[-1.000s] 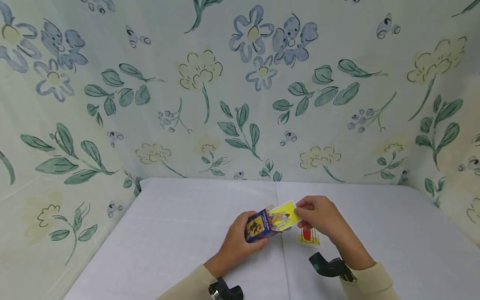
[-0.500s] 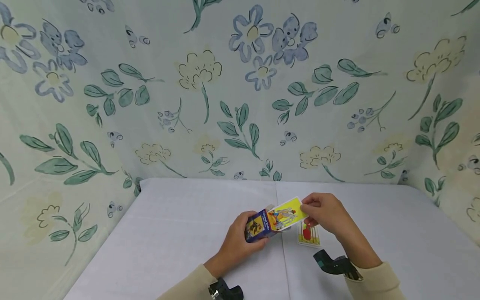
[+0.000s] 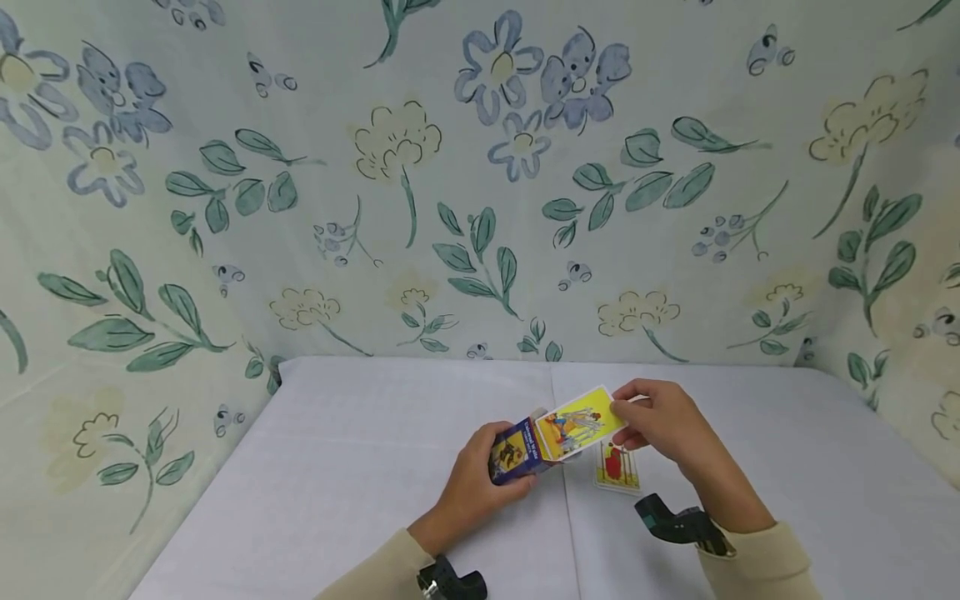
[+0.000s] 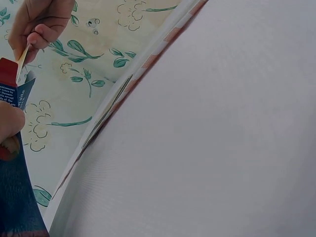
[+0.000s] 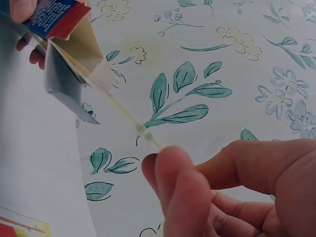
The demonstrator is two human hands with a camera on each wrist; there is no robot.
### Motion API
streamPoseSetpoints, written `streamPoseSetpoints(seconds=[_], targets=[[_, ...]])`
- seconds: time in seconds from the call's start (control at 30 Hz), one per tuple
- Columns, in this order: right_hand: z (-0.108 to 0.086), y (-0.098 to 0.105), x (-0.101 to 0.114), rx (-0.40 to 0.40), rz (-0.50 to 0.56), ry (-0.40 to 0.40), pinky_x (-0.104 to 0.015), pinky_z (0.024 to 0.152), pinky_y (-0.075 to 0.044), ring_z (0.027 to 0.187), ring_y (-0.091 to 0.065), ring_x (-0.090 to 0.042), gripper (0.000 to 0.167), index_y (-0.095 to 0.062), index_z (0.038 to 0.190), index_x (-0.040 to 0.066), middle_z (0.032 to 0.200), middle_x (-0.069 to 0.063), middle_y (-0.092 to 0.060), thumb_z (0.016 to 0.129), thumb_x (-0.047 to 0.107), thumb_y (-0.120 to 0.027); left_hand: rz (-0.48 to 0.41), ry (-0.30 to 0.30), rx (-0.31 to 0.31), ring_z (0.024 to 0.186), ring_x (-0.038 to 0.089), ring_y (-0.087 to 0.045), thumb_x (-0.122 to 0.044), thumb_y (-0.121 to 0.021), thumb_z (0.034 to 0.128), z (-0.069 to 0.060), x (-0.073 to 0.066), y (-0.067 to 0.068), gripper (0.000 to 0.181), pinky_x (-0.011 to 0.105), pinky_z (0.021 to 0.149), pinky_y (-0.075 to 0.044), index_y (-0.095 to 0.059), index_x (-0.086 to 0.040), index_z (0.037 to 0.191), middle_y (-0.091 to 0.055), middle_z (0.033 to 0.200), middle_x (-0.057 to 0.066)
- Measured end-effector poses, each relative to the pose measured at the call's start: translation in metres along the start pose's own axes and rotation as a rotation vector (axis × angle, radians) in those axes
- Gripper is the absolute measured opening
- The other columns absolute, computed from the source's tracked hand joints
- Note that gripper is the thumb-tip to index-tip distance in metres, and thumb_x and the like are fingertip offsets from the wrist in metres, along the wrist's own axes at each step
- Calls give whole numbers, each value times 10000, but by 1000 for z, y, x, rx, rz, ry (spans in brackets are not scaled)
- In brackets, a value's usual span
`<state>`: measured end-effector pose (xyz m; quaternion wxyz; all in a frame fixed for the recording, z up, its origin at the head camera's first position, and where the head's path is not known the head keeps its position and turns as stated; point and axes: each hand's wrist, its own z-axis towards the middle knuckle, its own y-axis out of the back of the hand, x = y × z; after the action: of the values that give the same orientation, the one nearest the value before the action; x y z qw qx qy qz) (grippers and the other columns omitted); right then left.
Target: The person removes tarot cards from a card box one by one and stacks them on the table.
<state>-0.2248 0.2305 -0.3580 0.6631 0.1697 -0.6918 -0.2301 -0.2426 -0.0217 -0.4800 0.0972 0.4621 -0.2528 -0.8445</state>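
My left hand (image 3: 487,475) grips a dark blue card box (image 3: 517,451), tilted up to the right, with its end open. A yellow illustrated card (image 3: 577,423) sticks far out of that opening, its lower end still at the box mouth. My right hand (image 3: 663,421) pinches the card's outer edge between thumb and fingers. In the right wrist view the card (image 5: 129,117) appears edge-on between the box (image 5: 57,19) and the fingertips (image 5: 173,163). Below my right hand, a small stack of cards (image 3: 618,468) lies on the table, the top one showing a red figure.
A white cloth covers the table (image 3: 360,467). Behind it hangs a floral curtain (image 3: 480,183), which also runs along the left and right sides. Each wrist wears a black camera mount (image 3: 678,523).
My right hand has moved up and to the right, drawing the yellow card farther out of the box. My left hand and the box have stayed nearly still.
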Motion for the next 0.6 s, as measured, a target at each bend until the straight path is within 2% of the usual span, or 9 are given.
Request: streamPoseSetpoints(seconds=[0.27, 0.6], targets=[[-1, 7, 1, -19, 25, -17, -326, 620, -563, 615, -667, -226, 306, -554, 1168, -52, 897, -155, -697, 938, 150, -553, 4, 9, 4, 1032, 96, -518, -365, -776, 795, 0, -2, 0, 663, 273, 859, -492, -441, -176, 1336, -530, 1211, -29], [0, 15, 1, 11, 58, -49, -330, 632, -566, 660, -694, -249, 306, -514, 1200, -61, 952, -198, -678, 964, 133, -524, 16, 15, 0, 1032, 95, -518, -370, -777, 794, 1, -1, -1, 669, 272, 860, -494, -441, -170, 1336, -531, 1208, -32]])
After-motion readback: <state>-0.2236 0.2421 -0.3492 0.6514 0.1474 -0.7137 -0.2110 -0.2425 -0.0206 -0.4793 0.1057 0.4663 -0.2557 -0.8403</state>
